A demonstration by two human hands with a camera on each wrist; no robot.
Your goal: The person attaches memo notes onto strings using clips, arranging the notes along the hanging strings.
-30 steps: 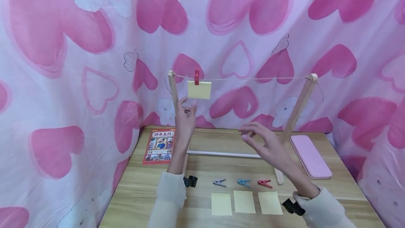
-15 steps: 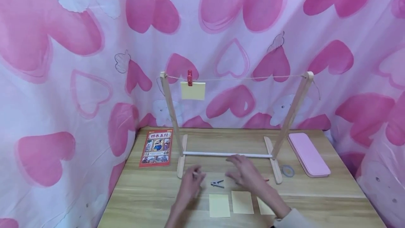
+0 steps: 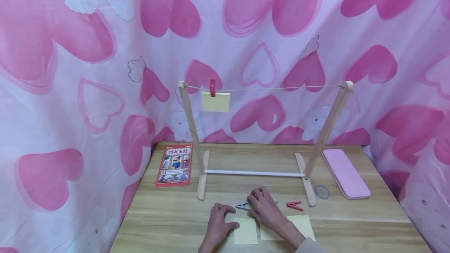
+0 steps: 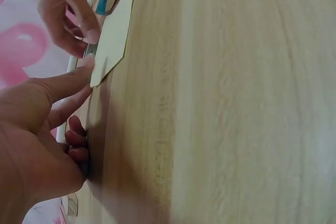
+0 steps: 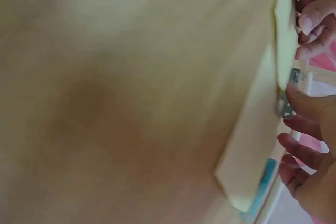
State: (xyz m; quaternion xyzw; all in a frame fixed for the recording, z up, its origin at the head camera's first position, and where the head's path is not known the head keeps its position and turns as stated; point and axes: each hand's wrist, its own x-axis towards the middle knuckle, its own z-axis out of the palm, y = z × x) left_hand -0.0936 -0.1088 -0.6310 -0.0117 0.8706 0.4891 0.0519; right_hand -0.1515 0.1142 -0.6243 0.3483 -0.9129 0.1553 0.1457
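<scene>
My right hand (image 3: 265, 207) has its thumb and index finger at the handle ends of a grey clothespin (image 3: 240, 206) on the table, pinching it; the grey clothespin (image 5: 295, 77) shows beside that thumb in the right wrist view. My left hand (image 3: 218, 227) reaches in from the left, thumb and index finger apart. Its thumb lies at the left edge of a yellow sticky note (image 3: 246, 232), its index fingertip close to the clothespin's nose. A blue clothespin (image 5: 260, 187) and a second sticky note (image 3: 268, 232) are partly hidden by my right hand in the head view.
A wooden frame (image 3: 330, 128) with a string stands behind; a red clothespin (image 3: 212, 88) holds a sticky note (image 3: 216, 102) on it. Another red clothespin (image 3: 294, 205) and note (image 3: 302, 225) lie right. A comic book (image 3: 174, 166), clear ring (image 3: 322, 191) and pink case (image 3: 346, 173) lie around.
Both hands have come down from the string to the table. My right hand has moved left and down to the grey clothespin; my left hand has lowered to the nearest note's left edge.
</scene>
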